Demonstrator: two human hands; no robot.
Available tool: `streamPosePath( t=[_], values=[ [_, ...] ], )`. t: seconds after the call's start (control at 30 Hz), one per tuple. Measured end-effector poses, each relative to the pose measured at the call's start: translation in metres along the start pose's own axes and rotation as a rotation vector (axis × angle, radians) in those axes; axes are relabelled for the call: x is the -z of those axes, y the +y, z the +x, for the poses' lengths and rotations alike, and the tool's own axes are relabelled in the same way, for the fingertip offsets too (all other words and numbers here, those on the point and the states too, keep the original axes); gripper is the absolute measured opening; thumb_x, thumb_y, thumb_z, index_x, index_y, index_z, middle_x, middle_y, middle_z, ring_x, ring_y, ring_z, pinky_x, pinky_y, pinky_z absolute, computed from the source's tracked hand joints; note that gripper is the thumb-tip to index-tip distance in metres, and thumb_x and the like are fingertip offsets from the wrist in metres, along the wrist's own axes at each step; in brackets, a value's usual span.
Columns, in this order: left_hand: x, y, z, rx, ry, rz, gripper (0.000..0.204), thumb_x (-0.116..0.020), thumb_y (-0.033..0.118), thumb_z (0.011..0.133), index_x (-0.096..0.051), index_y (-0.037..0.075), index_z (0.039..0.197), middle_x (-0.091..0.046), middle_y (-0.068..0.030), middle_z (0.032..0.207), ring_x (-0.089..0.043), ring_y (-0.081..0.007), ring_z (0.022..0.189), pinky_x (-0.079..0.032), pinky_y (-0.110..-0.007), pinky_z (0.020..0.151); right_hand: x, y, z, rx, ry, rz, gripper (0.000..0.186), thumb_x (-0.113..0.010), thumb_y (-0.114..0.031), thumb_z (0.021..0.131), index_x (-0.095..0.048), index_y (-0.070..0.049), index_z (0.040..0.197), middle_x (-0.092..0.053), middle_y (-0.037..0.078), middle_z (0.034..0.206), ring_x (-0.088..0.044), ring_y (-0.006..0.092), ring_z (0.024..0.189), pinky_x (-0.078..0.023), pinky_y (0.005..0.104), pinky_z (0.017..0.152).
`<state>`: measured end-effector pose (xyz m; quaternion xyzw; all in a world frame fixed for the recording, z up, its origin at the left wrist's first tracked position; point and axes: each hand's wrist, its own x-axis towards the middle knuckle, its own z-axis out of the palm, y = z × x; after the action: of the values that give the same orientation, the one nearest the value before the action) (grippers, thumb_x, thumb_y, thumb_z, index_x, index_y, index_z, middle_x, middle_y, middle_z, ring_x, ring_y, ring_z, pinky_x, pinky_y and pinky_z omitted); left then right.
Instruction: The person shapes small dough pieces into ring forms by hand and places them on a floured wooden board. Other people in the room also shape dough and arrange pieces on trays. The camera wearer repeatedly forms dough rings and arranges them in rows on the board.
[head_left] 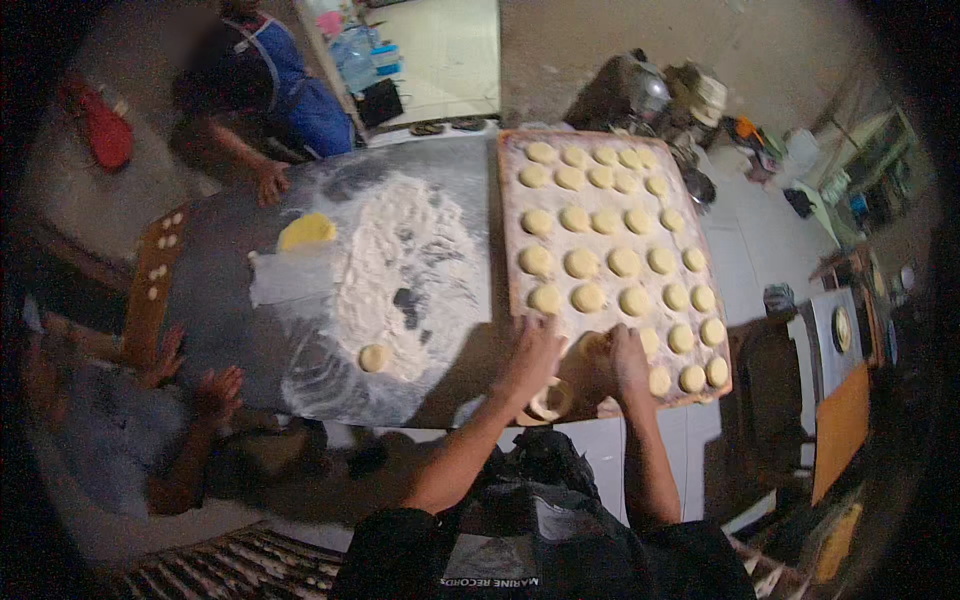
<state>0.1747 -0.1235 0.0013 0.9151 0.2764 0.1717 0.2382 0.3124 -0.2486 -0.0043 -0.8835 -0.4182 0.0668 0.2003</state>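
Observation:
Pale yellow dough rounds (pixel 623 262) lie in rows on a floured wooden board (pixel 512 200) before me, to the right. Over the board's near left part, my left hand (pixel 538 348) reaches in with its fingers curled, just below a dough round (pixel 545 298). What is under those fingers is hidden. My right hand (pixel 628 360) is bent down beside it, its fingers closed at a shaded dough round (pixel 592 346). Near my left wrist, at the board's near edge, sits a small round thing with a hollow middle (pixel 550 400); I cannot tell its kind.
Spread flour (pixel 400 260) covers the dark table's middle, with a single dough round (pixel 374 358) on it. A yellow piece (pixel 307 231) lies by a pale sheet (pixel 290 277). One person's hand (pixel 271 184) rests at the far edge; another person's hands (pixel 218 392) are at left.

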Motion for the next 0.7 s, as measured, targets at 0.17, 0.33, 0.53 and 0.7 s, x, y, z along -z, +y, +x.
streamPosePath(
  t=[0.17, 0.33, 0.53, 0.7],
  values=[
    [0.032, -0.052, -0.024, 0.172, 0.161, -0.640, 0.019, -0.059, 0.003, 0.082, -0.047, 0.003, 0.097, -0.055, -0.0157, 0.085, -0.057, -0.0321, 0.082, -0.045, -0.041, 0.074, 0.025, -0.097, 0.033, 0.015, -0.145, 0.420, 0.026, -0.065, -0.014, 0.078, -0.054, 0.000, 0.097, -0.065, 0.018, 0.081, -0.064, 0.0308, 0.075, -0.049, 0.0370, 0.069],
    [0.105, -0.192, -0.059, 0.455, 0.322, -0.576, 0.018, -0.055, -0.001, 0.085, -0.047, 0.001, 0.101, -0.056, -0.0165, 0.094, -0.058, -0.0314, 0.089, -0.045, -0.038, 0.079, -0.084, -0.202, 0.096, 0.422, -0.441, 0.661, 0.041, -0.062, -0.017, 0.078, -0.054, -0.005, 0.116, -0.066, 0.019, 0.090, -0.065, 0.0329, 0.086, -0.050, 0.0368, 0.078],
    [0.141, -0.258, -0.082, 0.462, 0.508, 0.120, 0.028, -0.052, 0.003, 0.089, -0.048, 0.001, 0.117, -0.057, -0.0185, 0.105, -0.057, -0.0337, 0.100, -0.044, -0.042, 0.085, -0.142, -0.311, 0.096, 0.514, -0.338, 0.107, 0.043, -0.068, -0.022, 0.071, -0.061, -0.005, 0.111, -0.062, 0.018, 0.103, -0.057, 0.0358, 0.098, -0.046, 0.0433, 0.084],
    [0.131, -0.233, -0.079, 0.627, 0.488, -0.412, 0.032, -0.052, 0.014, 0.092, -0.045, 0.001, 0.121, -0.056, -0.0201, 0.110, -0.056, -0.0383, 0.100, -0.045, -0.043, 0.086, -0.163, -0.293, 0.121, 0.945, -0.525, 0.193, 0.043, -0.066, -0.027, 0.073, -0.059, -0.006, 0.110, -0.061, 0.017, 0.104, -0.055, 0.0343, 0.103, -0.045, 0.0448, 0.084]
  ],
)
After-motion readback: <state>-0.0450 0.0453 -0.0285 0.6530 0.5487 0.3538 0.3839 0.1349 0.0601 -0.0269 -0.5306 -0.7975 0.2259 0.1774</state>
